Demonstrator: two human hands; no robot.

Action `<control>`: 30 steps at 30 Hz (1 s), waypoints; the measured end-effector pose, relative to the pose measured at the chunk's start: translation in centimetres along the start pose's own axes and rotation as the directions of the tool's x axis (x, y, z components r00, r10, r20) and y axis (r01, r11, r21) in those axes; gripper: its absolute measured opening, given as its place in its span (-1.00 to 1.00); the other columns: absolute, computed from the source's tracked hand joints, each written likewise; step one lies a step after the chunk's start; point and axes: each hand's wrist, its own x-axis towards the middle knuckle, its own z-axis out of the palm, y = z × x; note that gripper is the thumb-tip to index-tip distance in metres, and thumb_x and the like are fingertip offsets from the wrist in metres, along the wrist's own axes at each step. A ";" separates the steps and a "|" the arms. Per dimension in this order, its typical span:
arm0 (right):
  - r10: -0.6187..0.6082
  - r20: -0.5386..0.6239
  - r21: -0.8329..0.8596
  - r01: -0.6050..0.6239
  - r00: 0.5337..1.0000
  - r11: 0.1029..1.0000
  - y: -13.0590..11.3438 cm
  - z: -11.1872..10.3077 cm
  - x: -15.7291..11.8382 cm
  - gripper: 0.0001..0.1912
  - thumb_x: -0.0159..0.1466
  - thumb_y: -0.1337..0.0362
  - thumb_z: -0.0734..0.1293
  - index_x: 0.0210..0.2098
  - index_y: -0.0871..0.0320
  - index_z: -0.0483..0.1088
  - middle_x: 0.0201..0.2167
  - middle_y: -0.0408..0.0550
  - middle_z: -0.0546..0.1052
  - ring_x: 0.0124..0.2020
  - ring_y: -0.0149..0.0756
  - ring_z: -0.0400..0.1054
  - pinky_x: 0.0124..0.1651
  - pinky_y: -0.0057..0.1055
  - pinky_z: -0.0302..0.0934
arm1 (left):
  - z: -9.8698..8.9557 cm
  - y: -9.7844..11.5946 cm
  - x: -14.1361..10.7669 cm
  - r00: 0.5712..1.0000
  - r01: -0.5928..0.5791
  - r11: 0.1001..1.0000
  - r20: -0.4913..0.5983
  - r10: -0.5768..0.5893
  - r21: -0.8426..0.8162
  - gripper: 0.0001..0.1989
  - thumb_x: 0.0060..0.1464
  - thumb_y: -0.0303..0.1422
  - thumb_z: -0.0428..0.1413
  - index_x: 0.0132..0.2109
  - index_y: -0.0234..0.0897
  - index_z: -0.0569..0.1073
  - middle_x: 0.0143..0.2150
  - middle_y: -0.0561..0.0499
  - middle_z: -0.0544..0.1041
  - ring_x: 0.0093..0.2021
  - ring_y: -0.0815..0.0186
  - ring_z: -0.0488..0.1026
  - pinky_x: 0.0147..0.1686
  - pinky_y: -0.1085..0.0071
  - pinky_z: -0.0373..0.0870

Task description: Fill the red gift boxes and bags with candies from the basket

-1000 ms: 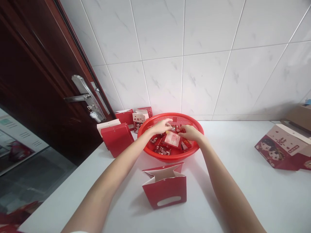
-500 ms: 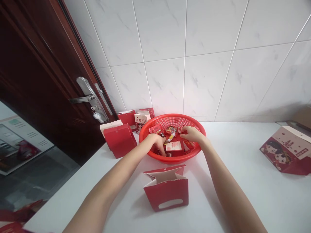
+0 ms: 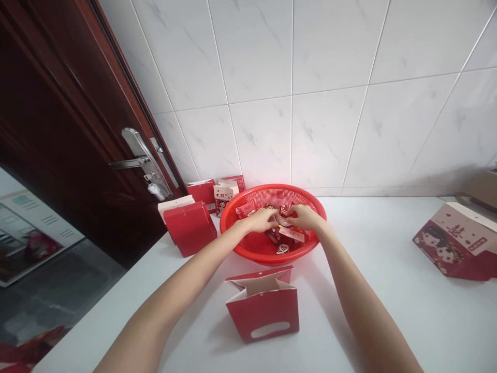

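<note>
A red plastic basket [image 3: 233, 241] holds several wrapped sweets and small packets. Both my hands are inside it. My left hand [image 3: 264, 219] has its fingers pinched together at a pale wrapped candy [image 3: 284, 223] in the middle. From the other side, my right hand [image 3: 305, 217] also pinches at this candy, its thumb and index finger close together. The fingers partly hide the candy. Below them lies a white and pink packet [image 3: 292, 234]. Nearer to me, between my forearms, a red paper gift box [image 3: 267, 313] stands with its top open.
Red gift boxes [image 3: 190, 228] stand left of the basket, with a patterned box [image 3: 226, 192] behind by the tiled wall [image 3: 260, 134]. Another printed box [image 3: 454, 241] lies at the right on the white table [image 3: 361, 248]. A dark door [image 3: 77, 103] borders the left.
My left hand has moved up and right, towards my right hand, and both now meet at the candy. The packets in the basket have shifted. The view has tilted slightly.
</note>
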 end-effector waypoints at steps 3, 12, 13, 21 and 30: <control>0.003 0.003 -0.002 -0.003 1.000 1.000 0.1 0.0 0.0 -0.86 0.31 0.25 0.36 -0.17 0.14 0.51 -0.12 0.04 0.59 -0.05 -0.12 0.45 -0.23 -0.40 0.17 | 0.1 -0.2 -0.1 1.000 0.004 1.000 0.018 -0.004 0.006 -0.80 0.14 -0.26 0.14 -0.11 -0.22 0.49 -0.28 -0.01 0.62 -0.23 0.18 0.59 -0.27 0.41 0.41; 0.058 0.023 -0.013 -0.058 0.998 0.998 -0.2 -0.4 -0.1 -0.83 0.26 0.27 0.41 -0.43 0.12 0.37 -0.28 0.04 0.54 -0.16 -0.10 0.43 -0.34 -0.37 0.09 | 0.8 1.7 -0.9 0.971 -0.046 0.983 0.239 0.002 0.177 -0.08 -0.14 0.05 0.31 0.33 -0.19 0.29 0.27 -0.25 0.41 0.19 -0.14 0.44 0.12 0.11 0.40; 0.064 0.029 -0.005 -0.063 0.998 0.998 -0.2 -0.5 -0.2 -0.80 0.25 0.26 0.42 -0.46 0.12 0.35 -0.31 0.03 0.53 -0.18 -0.11 0.43 -0.35 -0.37 0.09 | 1.0 1.9 -0.9 0.969 -0.058 0.981 0.246 0.012 0.183 -0.06 -0.12 0.05 0.30 0.36 -0.20 0.26 0.31 -0.27 0.37 0.23 -0.15 0.41 0.15 0.08 0.39; 0.108 0.063 0.143 -0.117 0.992 0.983 0.9 -2.0 -0.9 -0.88 0.27 0.30 0.39 -0.40 0.14 0.42 -0.33 -0.04 0.56 -0.31 -0.25 0.47 -0.37 -0.43 0.20 | 2.0 4.1 -0.7 0.947 -0.119 0.972 0.317 0.050 0.201 -0.41 -0.01 0.03 0.22 0.11 -0.17 0.49 0.05 -0.14 0.56 -0.15 0.03 0.57 -0.25 0.27 0.44; 0.237 0.015 0.375 -0.226 0.971 0.899 1.3 -1.8 -0.8 -0.47 0.37 0.46 0.15 0.33 0.29 0.19 -0.04 0.16 0.58 -0.41 -0.36 0.53 -0.32 -0.46 0.39 | -0.1 2.4 -0.4 0.995 0.096 0.975 -0.008 -0.096 0.202 -0.67 0.26 -0.12 0.02 -0.32 -0.21 0.52 -0.37 -0.05 0.55 -0.36 0.19 0.47 -0.41 0.36 0.21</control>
